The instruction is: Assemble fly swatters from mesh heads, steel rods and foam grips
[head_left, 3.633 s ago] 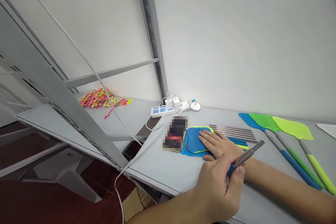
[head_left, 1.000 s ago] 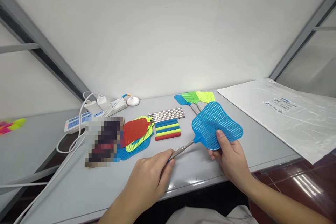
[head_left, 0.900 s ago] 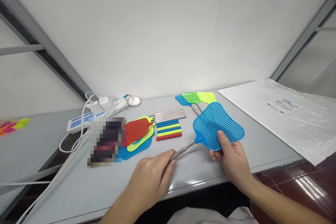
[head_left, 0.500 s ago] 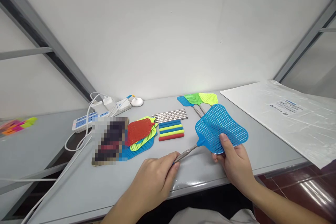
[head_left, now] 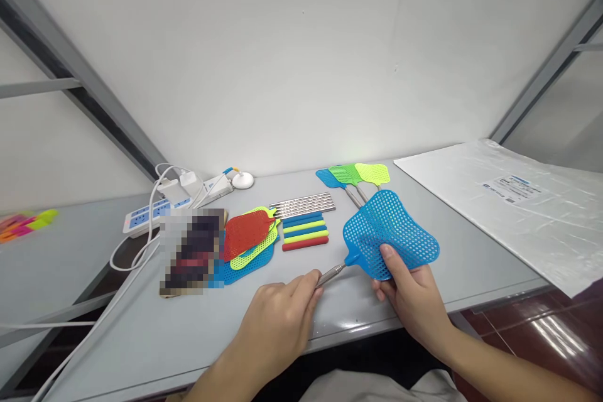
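A blue fly swatter (head_left: pixel 377 226) is held above the table's front edge, its mesh head to the right and its metal rod to the left. My left hand (head_left: pixel 282 311) wraps round the handle end, hiding most of the grip. My right hand (head_left: pixel 409 286) pinches the mesh head, thumb on top and fingers beneath. Ahead lie several coloured handle grips (head_left: pixel 305 233) in a row, and behind them several metal rods (head_left: pixel 304 204) side by side. Loose swatter heads, with a red one (head_left: pixel 247 233) on top, overlap to the left. Blue, green (head_left: pixel 347 173) and yellow swatters with rods lie at the back.
A large white plastic-wrapped sheet (head_left: pixel 475 201) covers the table's right side. Power strips (head_left: pixel 151 217) with plugs and white cables stand at the left, near a round white device (head_left: pixel 242 180). A pixelated item (head_left: pixel 193 254) lies beside the swatter heads. A grey wall rises behind.
The blue swatter's head has shifted slightly left, towards my left hand, with my right hand still on it. The whole view has moved a little.
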`<action>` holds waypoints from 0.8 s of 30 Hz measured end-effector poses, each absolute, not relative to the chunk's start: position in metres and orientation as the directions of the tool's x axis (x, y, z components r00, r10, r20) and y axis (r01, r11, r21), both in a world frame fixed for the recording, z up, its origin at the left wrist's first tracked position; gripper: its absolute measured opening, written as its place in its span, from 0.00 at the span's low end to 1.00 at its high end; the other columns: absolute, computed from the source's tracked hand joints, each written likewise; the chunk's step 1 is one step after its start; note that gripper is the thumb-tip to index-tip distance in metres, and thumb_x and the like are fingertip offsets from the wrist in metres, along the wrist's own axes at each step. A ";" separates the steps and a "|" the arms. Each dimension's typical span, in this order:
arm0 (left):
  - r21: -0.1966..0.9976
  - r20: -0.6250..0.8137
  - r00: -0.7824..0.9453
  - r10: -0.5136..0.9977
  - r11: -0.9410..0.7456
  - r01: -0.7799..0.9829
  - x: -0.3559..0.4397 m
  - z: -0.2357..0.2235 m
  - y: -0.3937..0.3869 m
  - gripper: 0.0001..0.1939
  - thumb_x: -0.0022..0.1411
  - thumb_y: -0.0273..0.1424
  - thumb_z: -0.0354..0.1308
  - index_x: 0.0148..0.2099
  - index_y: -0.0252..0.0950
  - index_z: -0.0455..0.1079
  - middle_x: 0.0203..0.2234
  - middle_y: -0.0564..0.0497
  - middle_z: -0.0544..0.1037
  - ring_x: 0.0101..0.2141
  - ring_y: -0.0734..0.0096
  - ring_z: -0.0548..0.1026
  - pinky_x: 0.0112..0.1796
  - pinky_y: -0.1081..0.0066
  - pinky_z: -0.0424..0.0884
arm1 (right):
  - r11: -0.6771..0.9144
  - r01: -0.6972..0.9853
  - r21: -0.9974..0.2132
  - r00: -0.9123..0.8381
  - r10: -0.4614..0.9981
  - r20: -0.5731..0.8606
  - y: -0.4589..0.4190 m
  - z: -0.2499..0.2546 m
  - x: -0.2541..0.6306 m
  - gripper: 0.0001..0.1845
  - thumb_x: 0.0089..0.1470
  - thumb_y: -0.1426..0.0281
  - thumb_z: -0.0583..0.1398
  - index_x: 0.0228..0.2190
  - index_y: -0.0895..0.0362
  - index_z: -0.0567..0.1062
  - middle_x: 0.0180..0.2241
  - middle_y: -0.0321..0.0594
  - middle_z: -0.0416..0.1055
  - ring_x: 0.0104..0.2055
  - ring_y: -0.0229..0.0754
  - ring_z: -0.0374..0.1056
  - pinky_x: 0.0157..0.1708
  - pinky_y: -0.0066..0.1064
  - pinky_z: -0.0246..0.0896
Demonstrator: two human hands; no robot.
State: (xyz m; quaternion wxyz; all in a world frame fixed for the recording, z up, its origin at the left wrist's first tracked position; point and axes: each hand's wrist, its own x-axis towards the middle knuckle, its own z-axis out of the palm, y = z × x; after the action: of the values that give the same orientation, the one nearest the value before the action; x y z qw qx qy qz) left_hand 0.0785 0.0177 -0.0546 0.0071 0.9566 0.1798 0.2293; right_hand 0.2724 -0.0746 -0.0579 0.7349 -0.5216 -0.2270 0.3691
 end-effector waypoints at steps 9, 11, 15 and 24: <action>0.122 0.434 0.835 0.339 -0.940 0.319 0.078 -0.052 0.021 0.10 0.72 0.30 0.47 0.53 0.38 0.62 0.32 0.52 0.80 0.26 0.65 0.78 0.26 0.68 0.67 | 0.000 -0.021 -1.000 0.273 0.962 -0.005 -0.080 -0.060 0.279 0.22 0.57 0.53 0.60 0.23 0.56 0.75 0.19 0.34 0.64 0.22 0.35 0.59 0.26 0.28 0.59; 0.139 0.407 0.855 0.321 -0.947 0.289 0.079 -0.052 0.019 0.10 0.72 0.30 0.47 0.54 0.38 0.62 0.33 0.52 0.81 0.26 0.66 0.78 0.26 0.67 0.67 | -0.018 0.062 -0.998 0.305 0.952 0.001 -0.082 -0.058 0.278 0.16 0.55 0.53 0.63 0.32 0.54 0.79 0.25 0.35 0.71 0.26 0.38 0.64 0.30 0.31 0.63; 0.148 0.358 0.881 0.309 -0.951 0.273 0.082 -0.051 0.015 0.11 0.72 0.30 0.45 0.54 0.38 0.61 0.34 0.52 0.80 0.24 0.66 0.76 0.25 0.67 0.65 | -0.005 0.149 -0.989 0.418 0.906 0.059 -0.084 -0.055 0.272 0.15 0.53 0.54 0.63 0.32 0.52 0.81 0.22 0.34 0.69 0.26 0.41 0.65 0.34 0.35 0.65; 0.049 0.333 0.887 0.320 -0.945 0.322 0.084 -0.046 0.017 0.09 0.72 0.28 0.42 0.40 0.40 0.62 0.24 0.55 0.76 0.18 0.68 0.71 0.20 0.67 0.56 | 0.077 0.081 -0.994 0.549 0.828 0.109 -0.085 -0.061 0.280 0.17 0.55 0.55 0.63 0.30 0.56 0.79 0.20 0.33 0.65 0.23 0.37 0.60 0.24 0.30 0.55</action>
State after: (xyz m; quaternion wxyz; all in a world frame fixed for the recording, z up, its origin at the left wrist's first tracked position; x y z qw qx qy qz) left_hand 0.0836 0.0171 -0.0463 -0.0038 0.9714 0.1653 0.1707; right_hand 0.2803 -0.0854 -0.0612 0.6329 -0.6117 -0.3717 0.2952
